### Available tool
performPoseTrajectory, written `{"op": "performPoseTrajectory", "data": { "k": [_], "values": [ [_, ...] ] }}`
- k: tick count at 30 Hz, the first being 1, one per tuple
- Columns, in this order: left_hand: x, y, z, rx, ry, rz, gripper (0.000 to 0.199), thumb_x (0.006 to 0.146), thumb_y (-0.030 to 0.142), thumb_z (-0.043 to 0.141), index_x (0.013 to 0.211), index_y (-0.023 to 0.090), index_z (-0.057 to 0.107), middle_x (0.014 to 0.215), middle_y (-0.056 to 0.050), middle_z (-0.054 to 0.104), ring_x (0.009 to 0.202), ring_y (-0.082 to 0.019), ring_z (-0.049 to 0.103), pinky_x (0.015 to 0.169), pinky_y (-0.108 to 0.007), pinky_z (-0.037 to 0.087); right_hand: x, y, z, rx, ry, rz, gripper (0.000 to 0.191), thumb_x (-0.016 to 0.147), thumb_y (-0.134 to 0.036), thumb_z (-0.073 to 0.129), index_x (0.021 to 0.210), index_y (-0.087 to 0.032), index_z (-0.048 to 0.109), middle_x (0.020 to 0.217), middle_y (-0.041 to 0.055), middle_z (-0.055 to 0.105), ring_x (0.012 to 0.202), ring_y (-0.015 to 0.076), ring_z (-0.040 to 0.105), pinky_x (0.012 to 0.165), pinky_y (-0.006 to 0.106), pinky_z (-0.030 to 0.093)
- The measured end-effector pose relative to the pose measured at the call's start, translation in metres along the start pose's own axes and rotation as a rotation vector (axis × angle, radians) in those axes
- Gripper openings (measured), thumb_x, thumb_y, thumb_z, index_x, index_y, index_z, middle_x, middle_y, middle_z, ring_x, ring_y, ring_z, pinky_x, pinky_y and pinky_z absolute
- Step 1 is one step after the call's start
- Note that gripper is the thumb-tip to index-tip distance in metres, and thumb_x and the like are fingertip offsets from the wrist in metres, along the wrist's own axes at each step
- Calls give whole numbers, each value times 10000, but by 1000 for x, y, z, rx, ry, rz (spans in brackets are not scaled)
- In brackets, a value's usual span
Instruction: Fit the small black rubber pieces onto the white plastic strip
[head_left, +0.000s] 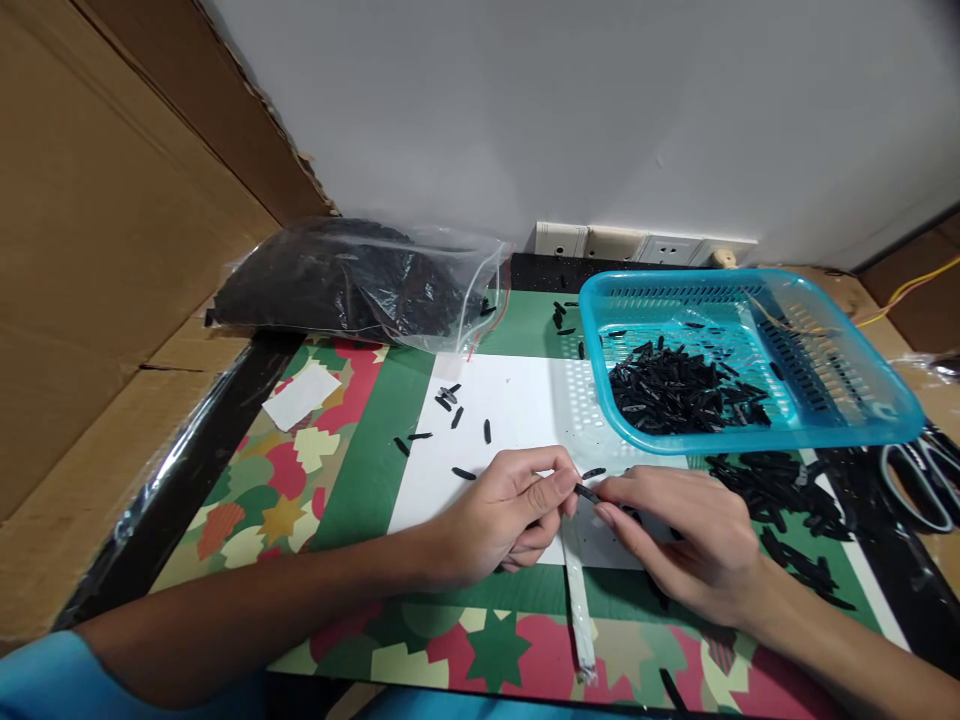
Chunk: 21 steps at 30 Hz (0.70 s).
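Observation:
Near the middle of the mat, my left hand (517, 510) and my right hand (686, 535) meet over a small, slim black piece (587, 492). Thumb and fingers of each hand pinch one end of it. From beneath the left fingers runs a narrow whitish plastic strip (577, 600) towards the front edge; whether those fingers also grip it I cannot tell. Similar loose black pieces (487, 431) lie on the white paper (510, 385) beyond my left hand. More dark pieces (784, 490) are heaped to the right, beyond my right hand.
A blue plastic basket (750, 443) holds many black pieces at the back right. At the back left lies a zip bag (352, 280) full of black material. Scissors (919, 480) are at the right edge. Cardboard (112, 200) stands left; wall sockets (667, 248) sit behind.

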<state>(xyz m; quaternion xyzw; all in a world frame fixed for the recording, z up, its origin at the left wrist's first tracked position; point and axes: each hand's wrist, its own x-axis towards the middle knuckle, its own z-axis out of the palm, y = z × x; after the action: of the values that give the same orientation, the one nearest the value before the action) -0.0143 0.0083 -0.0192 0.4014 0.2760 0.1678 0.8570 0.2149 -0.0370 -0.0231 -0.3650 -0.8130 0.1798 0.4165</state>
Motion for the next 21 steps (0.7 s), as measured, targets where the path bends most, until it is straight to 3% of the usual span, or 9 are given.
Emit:
{"op": "performPoseTrajectory", "data": {
  "k": [5,10,13,15,18,21],
  "values": [
    [0,0,0,25,-4,4,377,1093,532,567,903,207,537,496,134,348,407,-48,209,403,-140,260,1,3,3,-110,-1,-131,122,1015,-72,623,1106,-135,674,746,51,712,605,161,630,574,294,498],
    [-1,1,-1,40,-2,-3,394,1095,533,560,882,202,531,507,128,336,424,-52,223,421,-148,272,5,3,-10,-314,6,-295,189,983,-100,640,1161,-134,695,805,81,787,633,188,711,588,320,552],
    [-3,1,-2,23,-20,-22,414,1094,548,542,867,204,516,526,122,334,435,-54,224,416,-150,252,8,4,-26,-491,49,-297,240,940,-116,714,1169,-190,720,832,58,812,697,218,761,627,341,568],
    [-3,1,-3,16,-21,-32,413,1097,545,535,866,203,514,538,119,336,442,-54,221,415,-151,236,10,8,-35,-578,162,-261,280,897,-90,766,1141,-222,728,806,37,807,688,226,748,621,350,548],
    [-4,1,-4,20,-17,-30,406,1099,540,532,878,200,523,546,114,348,448,-53,225,419,-149,239,10,16,-39,-528,292,-148,320,881,-7,738,1105,-235,729,812,42,782,683,221,698,633,361,528],
    [-4,1,-4,22,-15,-35,405,1092,546,546,882,200,523,543,116,344,451,-53,224,421,-145,241,10,21,-38,-503,292,-116,277,892,5,718,1061,-214,716,788,44,743,666,207,616,627,361,479]
  ]
}}
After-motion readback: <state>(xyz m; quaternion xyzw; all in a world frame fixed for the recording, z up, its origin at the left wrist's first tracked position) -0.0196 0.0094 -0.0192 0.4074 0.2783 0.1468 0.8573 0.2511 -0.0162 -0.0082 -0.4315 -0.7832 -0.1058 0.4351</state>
